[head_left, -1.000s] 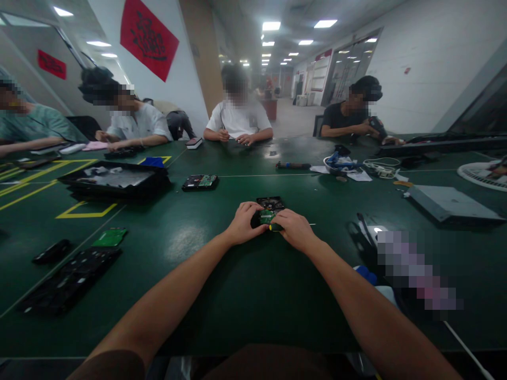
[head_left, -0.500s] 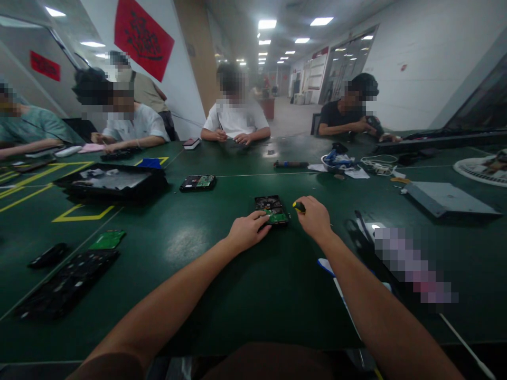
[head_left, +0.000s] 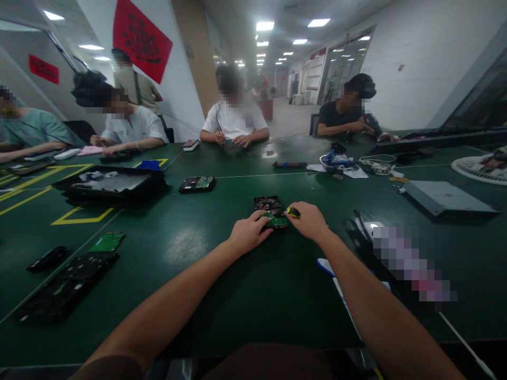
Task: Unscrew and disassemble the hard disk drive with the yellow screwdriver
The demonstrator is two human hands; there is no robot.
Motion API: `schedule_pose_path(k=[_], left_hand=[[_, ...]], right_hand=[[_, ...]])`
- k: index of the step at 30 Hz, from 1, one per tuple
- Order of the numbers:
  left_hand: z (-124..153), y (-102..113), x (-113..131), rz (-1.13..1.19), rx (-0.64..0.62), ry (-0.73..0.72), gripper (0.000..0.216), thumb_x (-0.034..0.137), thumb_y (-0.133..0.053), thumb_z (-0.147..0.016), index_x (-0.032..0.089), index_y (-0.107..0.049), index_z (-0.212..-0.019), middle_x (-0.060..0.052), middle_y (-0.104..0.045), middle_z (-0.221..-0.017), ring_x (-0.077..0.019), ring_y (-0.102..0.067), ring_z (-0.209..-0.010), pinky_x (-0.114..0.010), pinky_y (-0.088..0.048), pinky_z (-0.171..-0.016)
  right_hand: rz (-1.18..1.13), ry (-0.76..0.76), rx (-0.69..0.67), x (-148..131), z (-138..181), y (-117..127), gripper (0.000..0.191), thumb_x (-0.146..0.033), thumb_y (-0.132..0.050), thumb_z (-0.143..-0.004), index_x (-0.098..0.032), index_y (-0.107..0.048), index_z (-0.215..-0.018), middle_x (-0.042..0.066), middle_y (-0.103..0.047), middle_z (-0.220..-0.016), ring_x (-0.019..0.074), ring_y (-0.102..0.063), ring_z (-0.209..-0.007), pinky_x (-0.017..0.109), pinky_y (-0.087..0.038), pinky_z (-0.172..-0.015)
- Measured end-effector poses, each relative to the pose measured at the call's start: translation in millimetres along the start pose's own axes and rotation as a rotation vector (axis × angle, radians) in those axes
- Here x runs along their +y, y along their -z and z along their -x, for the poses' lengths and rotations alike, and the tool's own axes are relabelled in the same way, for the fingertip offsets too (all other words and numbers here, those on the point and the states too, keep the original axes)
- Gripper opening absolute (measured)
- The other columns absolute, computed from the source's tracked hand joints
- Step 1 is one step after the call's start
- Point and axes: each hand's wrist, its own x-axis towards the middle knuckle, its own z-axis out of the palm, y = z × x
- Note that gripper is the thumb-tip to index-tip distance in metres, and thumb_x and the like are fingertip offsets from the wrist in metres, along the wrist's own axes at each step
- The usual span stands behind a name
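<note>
A black hard drive (head_left: 270, 209) with a green circuit board on top lies on the green table (head_left: 222, 274) in front of me. My left hand (head_left: 249, 234) rests on its near left corner, fingers curled against the board. My right hand (head_left: 309, 221) is closed around a screwdriver with a yellow and black handle (head_left: 293, 212), held at the drive's right edge with the handle end pointing toward the board.
A second drive (head_left: 197, 183) and a black tray (head_left: 111, 184) lie to the left. A green board (head_left: 106, 241) and a black keyboard frame (head_left: 67, 287) sit nearer left. Tools, cables and a grey panel (head_left: 443, 199) occupy the right. Several people sit around the table's far side.
My right hand lifted the screwdriver away to the right of the drive, then came back to its right edge. My left hand stayed on the drive's near side.
</note>
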Motion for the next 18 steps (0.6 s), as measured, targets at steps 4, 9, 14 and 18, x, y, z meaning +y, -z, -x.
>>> schedule_pose_path(k=[4, 9, 14, 18], left_hand=[[1, 3, 2, 0.021, 0.044, -0.012, 0.032, 0.048, -0.053, -0.102, 0.031, -0.068, -0.125, -0.007, -0.063, -0.136, -0.0288, -0.069, -0.106, -0.041, -0.06, -0.083], [-2, 11, 3, 0.255, 0.385, 0.164, 0.032, 0.047, -0.052, -0.103, 0.024, -0.069, -0.117, -0.01, -0.067, -0.114, -0.0243, -0.068, -0.097, -0.037, -0.057, -0.083], [-12, 7, 5, 1.113, 0.416, 0.379, 0.029, 0.047, -0.063, -0.097, 0.02, -0.058, -0.107, 0.0, -0.066, -0.083, -0.0139, -0.066, -0.061, -0.028, -0.055, -0.06], [-14, 4, 14, 1.515, 0.309, 0.316, 0.04, 0.043, -0.077, -0.089, 0.019, -0.05, -0.108, -0.004, -0.071, -0.092, -0.0173, -0.075, -0.073, -0.032, -0.061, -0.07]], right_hand=[[-0.079, 0.06, -0.023, -7, 1, 0, 0.031, -0.052, -0.061, -0.097, -0.023, -0.072, -0.102, 0.007, -0.073, -0.102, 0.0224, -0.067, -0.094, 0.034, -0.049, -0.086], [-0.164, -0.051, 0.277, -11, 0, 10, 0.038, -0.053, -0.052, -0.102, -0.02, -0.07, -0.105, 0.01, -0.074, -0.107, 0.0246, -0.068, -0.098, 0.036, -0.05, -0.09], [-0.191, 0.037, 0.223, -15, 0, 8, 0.032, -0.05, -0.057, -0.1, -0.021, -0.07, -0.106, 0.01, -0.075, -0.108, 0.0261, -0.069, -0.1, 0.038, -0.051, -0.092], [-0.244, 0.117, 0.092, -29, 3, 3, 0.04, -0.051, -0.064, -0.096, -0.02, -0.067, -0.12, 0.011, -0.074, -0.116, 0.0264, -0.069, -0.103, 0.037, -0.05, -0.091]])
